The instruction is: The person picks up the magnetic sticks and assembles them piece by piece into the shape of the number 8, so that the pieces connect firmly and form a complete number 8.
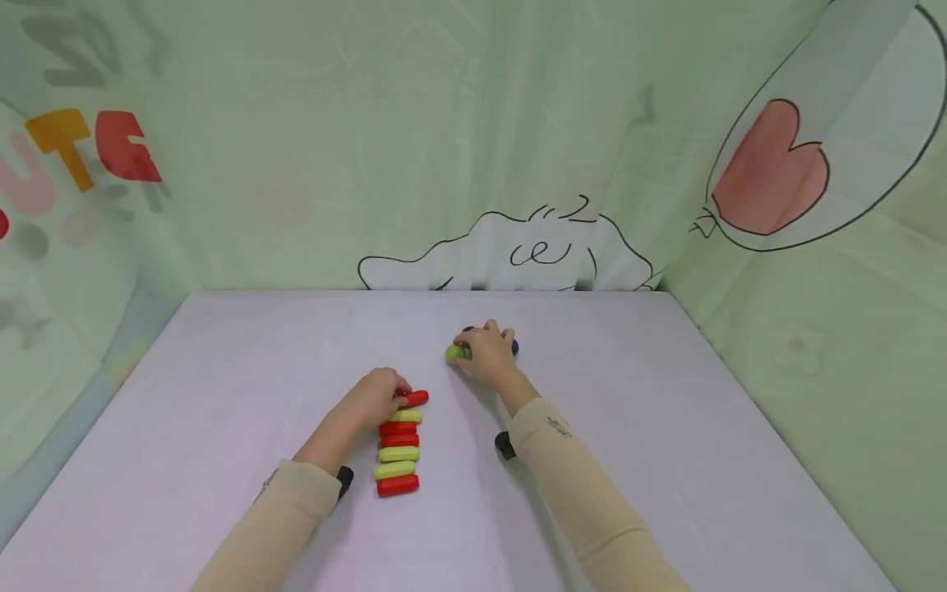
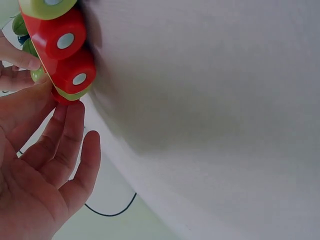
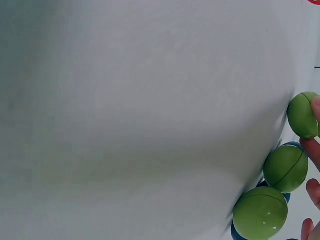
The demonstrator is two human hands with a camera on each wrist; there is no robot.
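My left hand (image 1: 372, 398) pinches the end of a red rod (image 1: 417, 399) between thumb and fingertips, at the far end of a row. Red and yellow-green rods lie side by side below it, among them a yellow-green rod (image 1: 399, 454) and the nearest red rod (image 1: 398, 485). Round silvery discs show on the rod ends in the left wrist view. Farther back, my right hand (image 1: 490, 353) pinches a green ball (image 3: 302, 116) with a seam line. Beside that hand are more green balls (image 3: 260, 214) and a blue ball (image 1: 515, 348), partly hidden by it.
A pale cloth-covered table (image 1: 607, 395) lies under everything. Printed fabric (image 1: 311, 148) hangs behind and at both sides, meeting the table's far edge. Dark wrist cameras (image 1: 505, 446) are worn under both beige sleeves (image 1: 584, 493).
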